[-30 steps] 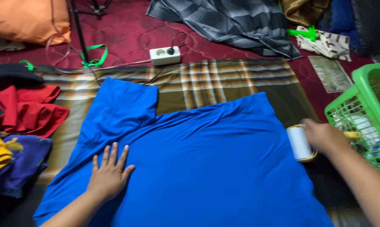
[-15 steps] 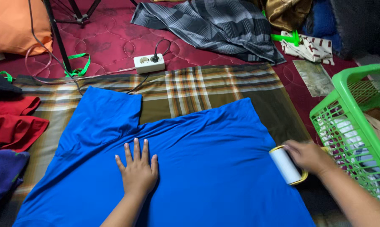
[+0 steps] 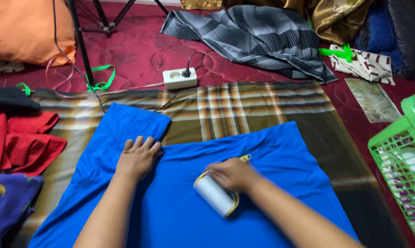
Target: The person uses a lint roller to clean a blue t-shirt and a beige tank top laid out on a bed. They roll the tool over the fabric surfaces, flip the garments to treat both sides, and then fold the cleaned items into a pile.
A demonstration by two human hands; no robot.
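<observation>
A blue garment [image 3: 267, 156] lies spread flat over a brown plaid cloth [image 3: 244, 103] on the floor. My left hand [image 3: 138, 157] presses palm down on the garment near its folded upper left part, fingers together. My right hand [image 3: 233, 174] grips the yellow handle of a lint roller [image 3: 214, 195], whose white roll rests on the middle of the blue fabric.
A green plastic basket [image 3: 400, 156] with laundry stands at the right. Red clothes [image 3: 21, 140] and a purple garment [image 3: 7, 202] lie at the left. A white power strip [image 3: 180, 78], a tripod leg [image 3: 81, 43] and a grey plaid cloth [image 3: 258, 36] sit beyond.
My right hand has carried the lint roller from the garment's right edge to its middle. My left hand has slid up and left toward the folded part.
</observation>
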